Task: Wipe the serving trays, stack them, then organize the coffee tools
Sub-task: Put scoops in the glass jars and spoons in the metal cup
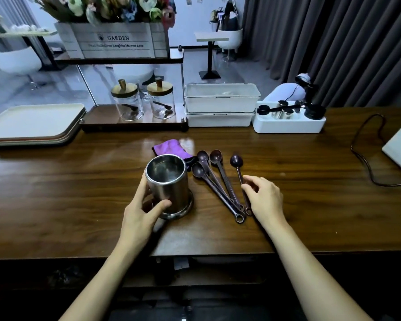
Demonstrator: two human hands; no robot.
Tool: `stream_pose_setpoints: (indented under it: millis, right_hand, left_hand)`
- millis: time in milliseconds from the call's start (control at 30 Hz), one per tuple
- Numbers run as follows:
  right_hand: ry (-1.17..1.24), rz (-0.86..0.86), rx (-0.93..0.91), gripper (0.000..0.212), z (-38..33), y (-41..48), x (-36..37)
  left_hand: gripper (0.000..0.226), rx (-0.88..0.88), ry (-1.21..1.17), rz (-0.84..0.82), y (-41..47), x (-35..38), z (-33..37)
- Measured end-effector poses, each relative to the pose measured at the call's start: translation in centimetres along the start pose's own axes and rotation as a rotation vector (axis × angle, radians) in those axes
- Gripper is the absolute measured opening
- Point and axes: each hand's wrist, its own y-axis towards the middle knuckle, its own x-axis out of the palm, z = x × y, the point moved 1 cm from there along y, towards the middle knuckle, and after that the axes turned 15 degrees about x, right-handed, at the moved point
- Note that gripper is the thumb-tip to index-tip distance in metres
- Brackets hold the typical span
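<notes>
Head camera looks down on a dark wooden table (79, 181) with both bare forearms reaching in. At the centre stands an upright steel cup (168, 181) on a wider round base. The left hand (144, 209) grasps it, thumb across the front wall and fingers curled round its 9 o'clock side.

At 3 o'clock of the cup lie four dark measuring spoons (218, 193), bowls toward 12 o'clock, ringed handle ends gathered toward 5 o'clock. The right hand (264, 198) has thumb and forefinger closed in a pinch on the handle of the rightmost spoon (236, 161), which lies on the table.

A crumpled purple cloth (169, 147) sits just behind the cup at 12 o'clock. The serving trays (33, 121) are stacked at 10 o'clock, cream one on top. At 2 o'clock a white caddy (287, 127) holds black and metal coffee tools. Two glass jars (129, 105) with wooden lids stand at 12 o'clock.
</notes>
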Motion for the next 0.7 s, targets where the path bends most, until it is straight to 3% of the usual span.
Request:
stream_pose_setpoints:
  millis: [233, 433, 700]
  right_hand:
    - [-0.226, -0.029, 0.004, 0.044, -1.4, 1.1, 0.5]
    - [-0.418, -0.037, 0.024, 0.036, -3.0, 1.6, 0.6]
    - [-0.383, -0.057, -0.073, 0.030, -2.6, 1.4, 0.2]
  left_hand:
    - [0.088, 0.004, 0.049, 0.020, 0.0, 0.2, -0.3]
    - [0.089, 0.006, 0.050, 0.020, 0.0, 0.1, -0.2]
    - [0.091, 0.010, 0.058, 0.024, 0.0, 0.1, -0.3]
